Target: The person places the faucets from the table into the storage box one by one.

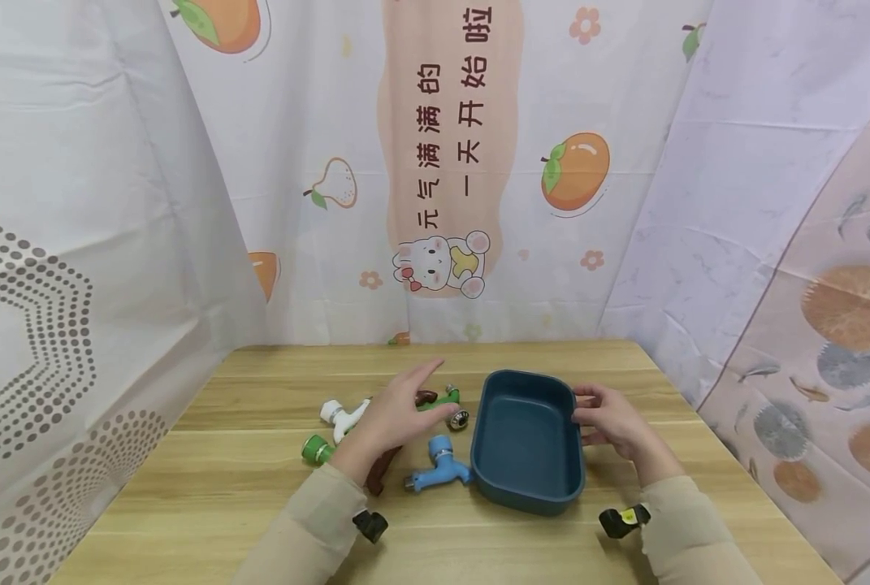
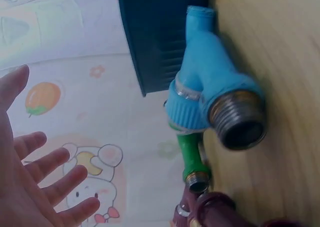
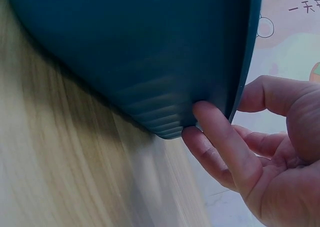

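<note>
Ridges (image 3: 147,109) on the container (image 3: 100,32) show only in wrist views.

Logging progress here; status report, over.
Left hand open, above taps. Right hand on dark blue bin. Blue tap close beside bin; no obvious obstruction.

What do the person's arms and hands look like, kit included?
Left hand and right hand: bare, no gloves. Left sleeve, right sleeve: long, plain beige. Left wrist camera: small, black. Right wrist camera: black, yellow label. No cables visible.
</note>
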Demonstrator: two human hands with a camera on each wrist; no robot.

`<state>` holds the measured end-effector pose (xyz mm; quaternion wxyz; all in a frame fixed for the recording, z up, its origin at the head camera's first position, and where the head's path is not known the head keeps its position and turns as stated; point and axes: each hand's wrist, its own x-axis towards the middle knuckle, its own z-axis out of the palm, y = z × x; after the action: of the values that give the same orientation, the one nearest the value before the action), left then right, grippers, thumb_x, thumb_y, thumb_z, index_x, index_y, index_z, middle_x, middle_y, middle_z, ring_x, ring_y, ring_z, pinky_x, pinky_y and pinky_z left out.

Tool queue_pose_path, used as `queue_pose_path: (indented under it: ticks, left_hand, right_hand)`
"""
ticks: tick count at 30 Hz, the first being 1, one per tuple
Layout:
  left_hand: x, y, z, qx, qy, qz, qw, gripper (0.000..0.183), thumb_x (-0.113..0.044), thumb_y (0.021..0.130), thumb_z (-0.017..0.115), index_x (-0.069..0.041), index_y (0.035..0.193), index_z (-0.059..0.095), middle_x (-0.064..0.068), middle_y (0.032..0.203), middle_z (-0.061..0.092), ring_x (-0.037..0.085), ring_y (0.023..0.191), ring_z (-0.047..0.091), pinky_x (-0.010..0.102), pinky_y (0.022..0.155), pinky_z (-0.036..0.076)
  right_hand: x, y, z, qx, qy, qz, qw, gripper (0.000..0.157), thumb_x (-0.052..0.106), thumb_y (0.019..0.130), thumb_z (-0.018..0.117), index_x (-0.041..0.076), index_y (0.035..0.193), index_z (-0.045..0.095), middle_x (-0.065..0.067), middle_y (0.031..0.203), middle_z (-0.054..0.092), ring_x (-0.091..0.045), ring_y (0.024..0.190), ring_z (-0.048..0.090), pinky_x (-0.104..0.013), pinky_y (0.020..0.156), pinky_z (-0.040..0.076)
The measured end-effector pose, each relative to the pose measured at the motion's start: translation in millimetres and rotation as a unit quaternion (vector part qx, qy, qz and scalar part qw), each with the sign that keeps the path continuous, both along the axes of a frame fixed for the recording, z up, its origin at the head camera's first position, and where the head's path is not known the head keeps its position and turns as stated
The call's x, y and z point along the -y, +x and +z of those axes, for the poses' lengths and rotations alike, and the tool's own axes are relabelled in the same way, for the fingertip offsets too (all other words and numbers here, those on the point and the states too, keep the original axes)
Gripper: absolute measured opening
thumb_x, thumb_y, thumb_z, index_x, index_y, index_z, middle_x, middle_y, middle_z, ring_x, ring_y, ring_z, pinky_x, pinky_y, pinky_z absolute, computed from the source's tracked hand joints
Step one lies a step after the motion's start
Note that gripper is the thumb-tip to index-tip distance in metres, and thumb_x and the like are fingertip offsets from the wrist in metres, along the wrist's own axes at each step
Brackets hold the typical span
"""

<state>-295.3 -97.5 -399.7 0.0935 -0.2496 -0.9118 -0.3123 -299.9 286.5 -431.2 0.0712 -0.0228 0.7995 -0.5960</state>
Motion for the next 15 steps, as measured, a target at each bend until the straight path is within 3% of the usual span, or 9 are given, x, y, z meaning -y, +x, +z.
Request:
queue_pose_path:
  ticks: [15]
  left_hand:
    - [30, 1.8, 15.7, -0.036, 0.012, 0.025, 0.999, 0.075, -0.056, 0.093, 0.068, -0.027, 0.157, 0.041, 0.0, 0.158, 0.04, 0.029, 0.143, 0.039, 0.058, 0.108, 0.04]
  right_hand:
    - [-1, 0.6, 0.1, 0.001, 0.0, 0.001, 1.0, 0.061, -0.003, 0.094, 0.059, -0.011, 0.149, 0.034, -0.034, 0.126, 0.052, -0.032, 0.098, 0.067, -0.05, 0.074, 0.06]
